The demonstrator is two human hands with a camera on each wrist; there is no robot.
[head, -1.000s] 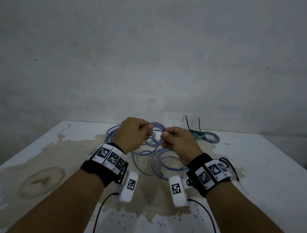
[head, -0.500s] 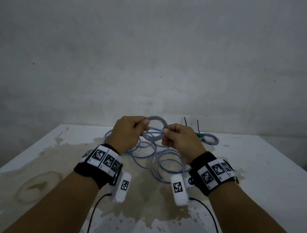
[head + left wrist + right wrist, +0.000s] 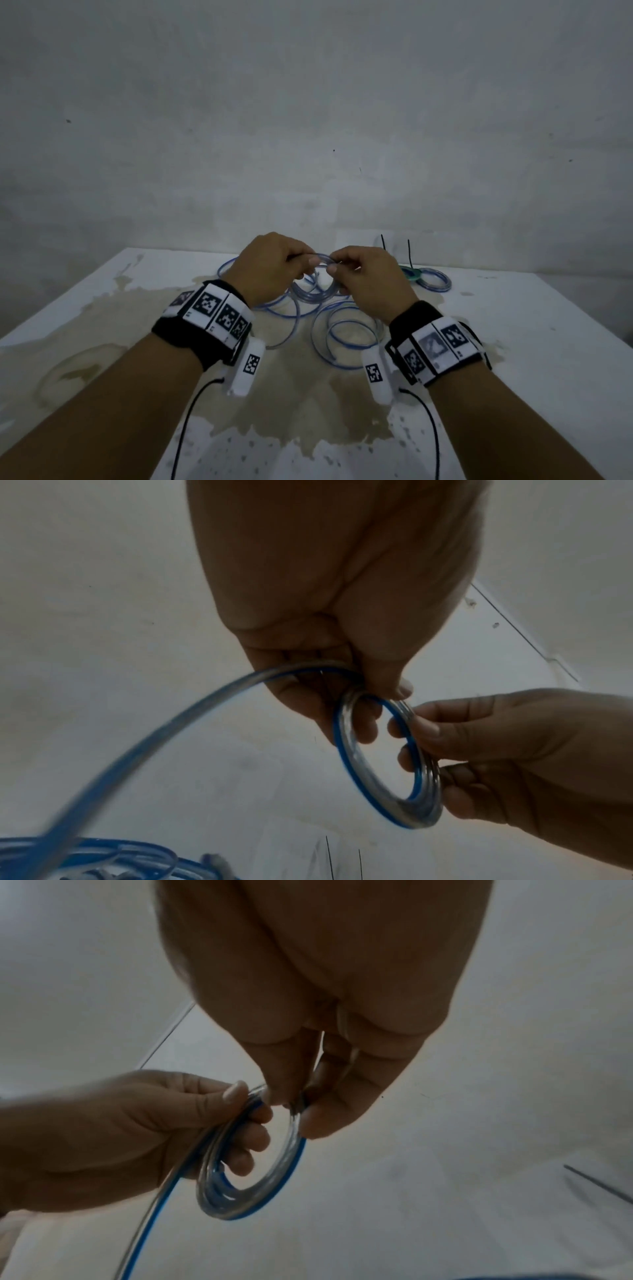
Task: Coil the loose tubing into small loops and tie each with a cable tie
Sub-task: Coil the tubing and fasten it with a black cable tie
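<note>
Where both hands meet above table, small coil of clear blue-striped tubing held in air — several turns stacked. Left hand grips coil's left side, fingers curled through ring; right hand pinches opposite side between thumb and fingertips. Loose tubing trails from left hand down to slack loops on stained tabletop. Far right — finished coils, probably tied; two black cable ties stick up beside them. Marker bands on both wrists.
</note>
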